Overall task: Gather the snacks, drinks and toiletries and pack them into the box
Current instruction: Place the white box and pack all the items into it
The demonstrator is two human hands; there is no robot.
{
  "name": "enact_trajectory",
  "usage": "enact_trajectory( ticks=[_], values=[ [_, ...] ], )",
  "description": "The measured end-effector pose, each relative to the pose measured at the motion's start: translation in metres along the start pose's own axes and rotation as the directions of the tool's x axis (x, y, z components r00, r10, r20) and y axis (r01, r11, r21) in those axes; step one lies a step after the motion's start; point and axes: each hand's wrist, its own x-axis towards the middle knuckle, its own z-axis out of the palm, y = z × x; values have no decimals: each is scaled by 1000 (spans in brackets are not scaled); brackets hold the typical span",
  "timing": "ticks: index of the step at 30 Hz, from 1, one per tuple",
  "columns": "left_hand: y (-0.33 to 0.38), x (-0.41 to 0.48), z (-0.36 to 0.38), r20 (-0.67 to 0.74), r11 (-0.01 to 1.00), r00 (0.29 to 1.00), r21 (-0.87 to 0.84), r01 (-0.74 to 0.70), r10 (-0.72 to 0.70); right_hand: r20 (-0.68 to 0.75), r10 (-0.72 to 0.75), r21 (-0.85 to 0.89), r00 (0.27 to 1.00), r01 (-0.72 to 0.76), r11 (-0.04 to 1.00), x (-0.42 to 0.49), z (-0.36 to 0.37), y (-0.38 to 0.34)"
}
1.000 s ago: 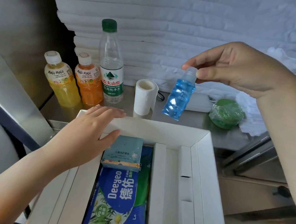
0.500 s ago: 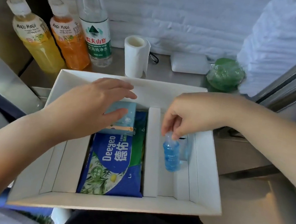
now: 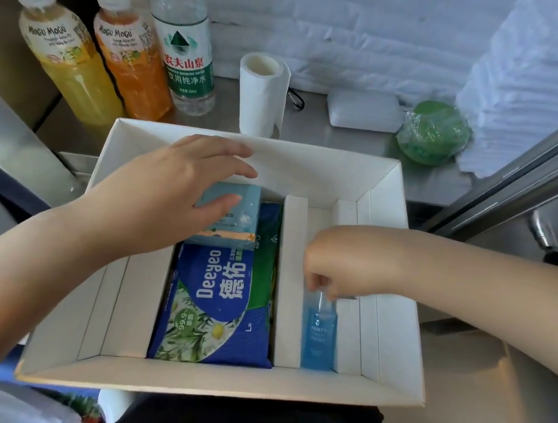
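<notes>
A steel counter [image 3: 314,127] fronts stacked white padding [image 3: 358,30], a black loop [image 3: 296,97] lying on it.

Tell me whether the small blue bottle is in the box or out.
In. The blue bottle sits in the box's narrow right compartment, right hand pinching its top.

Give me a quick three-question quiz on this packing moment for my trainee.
1. True or false: the small blue bottle sits in the narrow right compartment of the white box.
2. What does the right hand pinch? A) the paper roll B) the small blue bottle's top C) the Deeyeo wipes pack
3. Fill in: ___ drink bottles stand on the steel counter behind the white box.
Key: 1 true; 2 B; 3 three: yellow Mogu Mogu bottle, orange Mogu Mogu bottle, Nongfu Spring water bottle.
</notes>
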Motion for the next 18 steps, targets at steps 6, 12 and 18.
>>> enact_trajectory(
  ticks=[6,12,18],
  values=[
    [2,0,-15,-94,999,995,-6,-42,42,-307,24,144,952,22,989,-31,-58,26],
    [-4,5,-19,-148,1000,989,24,-6,10,-680,246,516,691,213,830,-26,-130,80],
    [-4,8,-16,-170,999,985,-28,37,-41,-605,221,307,765,-32,951,73,-145,118]
  ],
)
